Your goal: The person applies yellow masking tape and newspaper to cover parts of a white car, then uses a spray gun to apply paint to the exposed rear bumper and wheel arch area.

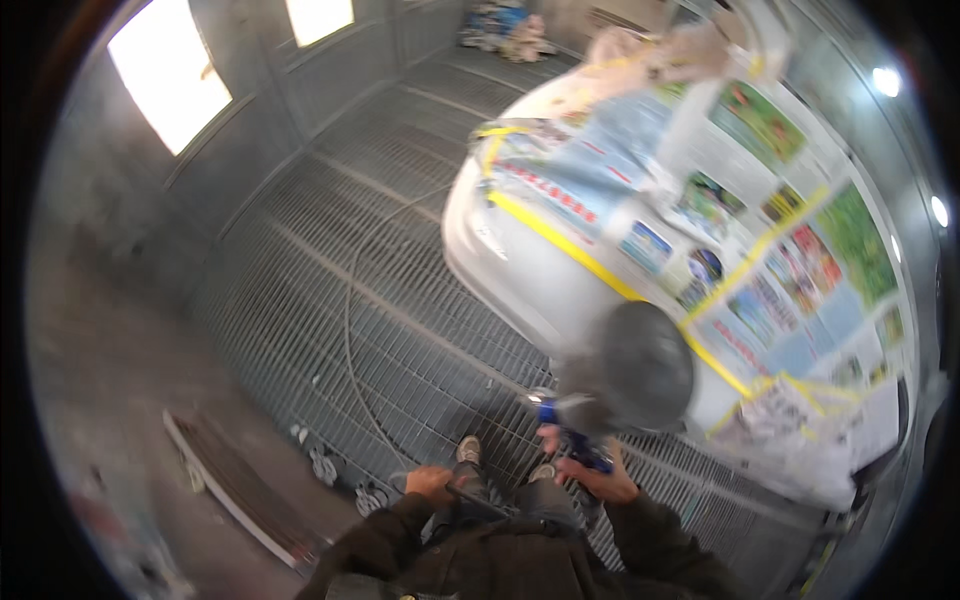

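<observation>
From my end, the right fingers (580, 473) wrap the blue-handled spray gun (577, 443), near the white car body (535, 275); its dark cup (645, 365) blocks part of the edge below the taped paper (740, 260). Left fingers (428, 482) curl around the hose (348, 310) crossing the grated floor (285, 320).

Left forearm (372, 543) and right forearm (662, 545) extended forward, dark-sleeved. Left hand (430, 483) curled, back upward. Right hand (612, 484) gripping, fingers bent toward the left.

Paper (640, 240) lies on the car body (530, 270); left of it, the hose (347, 310) lies on the grating (290, 300); before it, the spray gun (625, 380).
</observation>
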Demonstrator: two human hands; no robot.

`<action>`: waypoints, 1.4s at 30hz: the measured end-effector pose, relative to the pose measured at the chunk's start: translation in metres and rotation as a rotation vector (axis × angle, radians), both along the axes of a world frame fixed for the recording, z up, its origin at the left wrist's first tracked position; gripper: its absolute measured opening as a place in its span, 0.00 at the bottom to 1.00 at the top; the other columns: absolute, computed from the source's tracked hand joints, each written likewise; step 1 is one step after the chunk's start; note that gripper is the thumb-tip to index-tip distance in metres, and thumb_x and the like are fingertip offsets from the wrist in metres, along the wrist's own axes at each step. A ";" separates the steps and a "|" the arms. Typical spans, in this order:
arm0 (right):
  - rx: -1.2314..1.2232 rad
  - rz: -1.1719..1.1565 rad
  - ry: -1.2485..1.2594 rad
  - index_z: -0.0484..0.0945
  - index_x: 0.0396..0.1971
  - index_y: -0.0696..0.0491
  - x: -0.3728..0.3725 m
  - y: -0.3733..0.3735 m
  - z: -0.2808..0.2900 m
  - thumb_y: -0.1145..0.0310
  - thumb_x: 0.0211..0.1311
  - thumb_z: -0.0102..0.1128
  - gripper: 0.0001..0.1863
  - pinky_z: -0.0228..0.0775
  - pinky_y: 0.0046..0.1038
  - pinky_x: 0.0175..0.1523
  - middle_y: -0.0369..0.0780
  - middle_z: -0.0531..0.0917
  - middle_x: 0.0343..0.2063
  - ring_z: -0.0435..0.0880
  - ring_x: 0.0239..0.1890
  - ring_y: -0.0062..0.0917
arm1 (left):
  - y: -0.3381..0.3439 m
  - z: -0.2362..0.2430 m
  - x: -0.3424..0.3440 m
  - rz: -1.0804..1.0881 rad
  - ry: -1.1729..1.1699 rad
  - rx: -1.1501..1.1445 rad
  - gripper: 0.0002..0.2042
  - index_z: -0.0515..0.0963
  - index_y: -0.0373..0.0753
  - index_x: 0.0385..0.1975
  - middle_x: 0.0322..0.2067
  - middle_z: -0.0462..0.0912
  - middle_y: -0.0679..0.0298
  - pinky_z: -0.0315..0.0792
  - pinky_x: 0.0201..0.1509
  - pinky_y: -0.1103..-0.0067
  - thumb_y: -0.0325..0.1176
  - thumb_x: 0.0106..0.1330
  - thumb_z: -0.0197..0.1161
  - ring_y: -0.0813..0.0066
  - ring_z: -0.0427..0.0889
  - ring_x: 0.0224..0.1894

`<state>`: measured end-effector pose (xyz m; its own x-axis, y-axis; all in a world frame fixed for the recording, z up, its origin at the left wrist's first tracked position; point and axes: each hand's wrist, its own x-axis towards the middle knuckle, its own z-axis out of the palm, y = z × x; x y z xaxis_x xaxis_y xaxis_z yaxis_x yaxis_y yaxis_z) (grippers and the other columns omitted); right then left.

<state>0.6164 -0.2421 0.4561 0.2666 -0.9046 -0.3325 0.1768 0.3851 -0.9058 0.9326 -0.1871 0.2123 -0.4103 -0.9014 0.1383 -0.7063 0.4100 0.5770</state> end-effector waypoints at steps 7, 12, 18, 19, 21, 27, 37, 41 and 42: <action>-0.285 0.181 0.166 0.56 0.75 0.53 0.060 -0.040 -0.031 0.64 0.71 0.61 0.36 0.75 0.28 0.46 0.43 0.78 0.54 0.80 0.40 0.23 | -0.010 0.014 0.004 -0.043 0.014 0.006 0.23 0.67 0.44 0.11 0.15 0.75 0.60 0.67 0.23 0.62 0.46 0.53 0.75 0.52 0.77 0.19; -0.394 0.222 0.325 0.52 0.77 0.47 0.076 -0.040 -0.008 0.64 0.72 0.58 0.38 0.72 0.34 0.52 0.48 0.76 0.56 0.81 0.45 0.35 | -0.012 0.019 0.023 -0.110 -0.006 0.146 0.24 0.67 0.43 0.12 0.16 0.74 0.57 0.67 0.22 0.60 0.48 0.53 0.76 0.50 0.77 0.20; -0.510 0.191 0.536 0.49 0.77 0.46 0.077 -0.056 -0.007 0.66 0.70 0.59 0.40 0.72 0.38 0.47 0.49 0.76 0.48 0.80 0.41 0.39 | -0.005 0.009 0.028 -0.114 -0.097 0.158 0.23 0.70 0.43 0.13 0.15 0.75 0.56 0.67 0.21 0.61 0.49 0.53 0.77 0.50 0.78 0.20; -0.484 0.195 0.533 0.49 0.77 0.47 0.078 -0.054 -0.001 0.67 0.70 0.59 0.40 0.72 0.38 0.47 0.48 0.76 0.48 0.80 0.41 0.39 | -0.004 0.007 0.027 -0.101 -0.076 0.119 0.23 0.69 0.43 0.13 0.15 0.75 0.56 0.67 0.21 0.61 0.48 0.53 0.77 0.50 0.78 0.19; -0.588 0.128 0.473 0.49 0.77 0.48 0.083 -0.043 0.000 0.70 0.68 0.61 0.42 0.72 0.39 0.46 0.47 0.76 0.46 0.80 0.39 0.38 | 0.003 0.009 0.023 -0.081 -0.036 0.054 0.23 0.69 0.43 0.13 0.14 0.75 0.56 0.67 0.21 0.61 0.48 0.53 0.77 0.50 0.77 0.19; -0.604 0.131 0.508 0.50 0.77 0.46 0.049 -0.024 -0.009 0.72 0.65 0.63 0.44 0.70 0.41 0.46 0.46 0.75 0.43 0.79 0.40 0.42 | 0.007 0.035 0.006 -0.059 -0.093 0.126 0.23 0.69 0.44 0.12 0.13 0.74 0.56 0.67 0.20 0.60 0.47 0.53 0.77 0.49 0.76 0.18; -0.499 0.142 0.376 0.52 0.77 0.48 0.001 0.025 0.005 0.69 0.70 0.58 0.39 0.70 0.40 0.52 0.47 0.77 0.48 0.80 0.46 0.43 | 0.053 0.035 -0.017 -0.026 -0.248 0.138 0.26 0.70 0.43 0.12 0.15 0.75 0.55 0.67 0.21 0.60 0.54 0.54 0.75 0.48 0.77 0.20; -0.611 0.105 0.305 0.53 0.76 0.52 -0.010 0.043 -0.002 0.68 0.70 0.59 0.38 0.71 0.39 0.58 0.49 0.77 0.56 0.80 0.53 0.43 | 0.068 0.045 -0.028 -0.004 -0.207 0.079 0.25 0.72 0.42 0.13 0.15 0.75 0.55 0.67 0.21 0.60 0.55 0.55 0.74 0.48 0.77 0.19; -0.653 0.089 0.289 0.54 0.75 0.53 -0.013 0.047 -0.004 0.67 0.70 0.59 0.38 0.71 0.39 0.60 0.49 0.76 0.58 0.79 0.55 0.43 | 0.071 0.045 -0.035 -0.017 -0.177 0.055 0.25 0.72 0.42 0.13 0.15 0.76 0.55 0.68 0.21 0.60 0.55 0.55 0.75 0.48 0.77 0.19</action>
<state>0.6039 -0.1953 0.4524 0.3320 -0.9218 0.2003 -0.1120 -0.2494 -0.9619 0.8978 -0.1162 0.2569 -0.4389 -0.8984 0.0127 -0.7923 0.3937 0.4661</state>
